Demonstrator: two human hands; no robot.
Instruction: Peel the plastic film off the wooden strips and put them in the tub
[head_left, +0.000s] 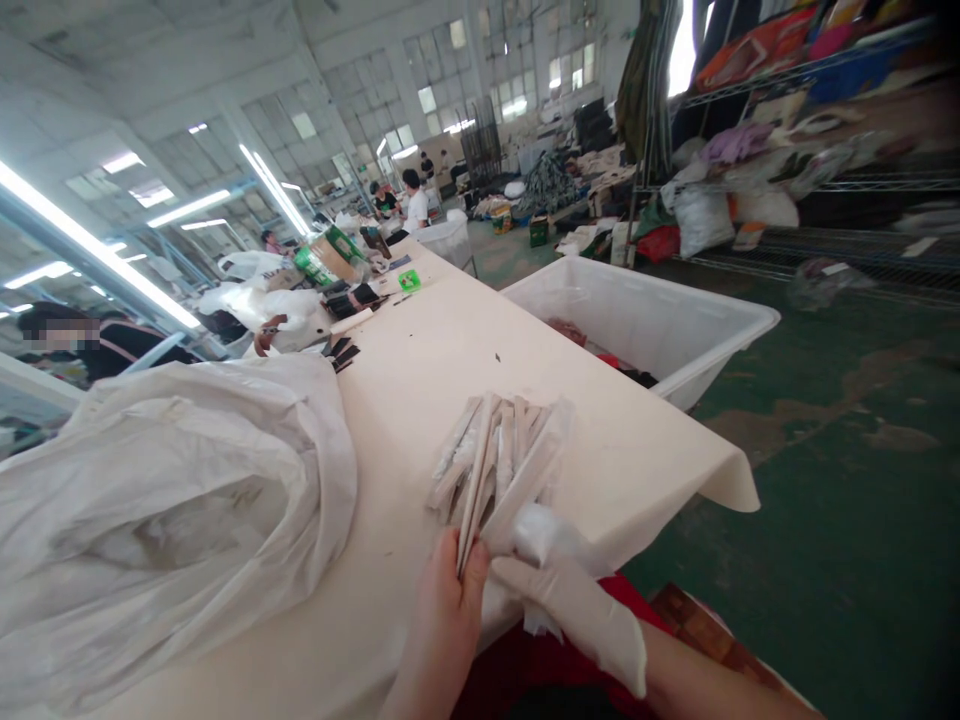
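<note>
My left hand (450,590) is bare and closed round the near ends of a few thin beige strips (477,480), which point away from me over the table. Under and beside them lies a fanned bundle of similar strips (517,440), partly inside clear plastic. My right hand (574,600), in a white glove, is just right of the left one at the table's near edge. Crumpled clear plastic bag (551,540) shows above and below the gloved fingers, which appear closed on it. The fingertips are partly hidden.
A large white cloth sack (247,500) lies open at left on the cream-covered table (420,350). Beyond it are dark scraps (341,352) and a small green tray (409,281). A white plastic bin (667,310) stands right. Shelves hold bags (701,220). Other people (415,205) are farther back.
</note>
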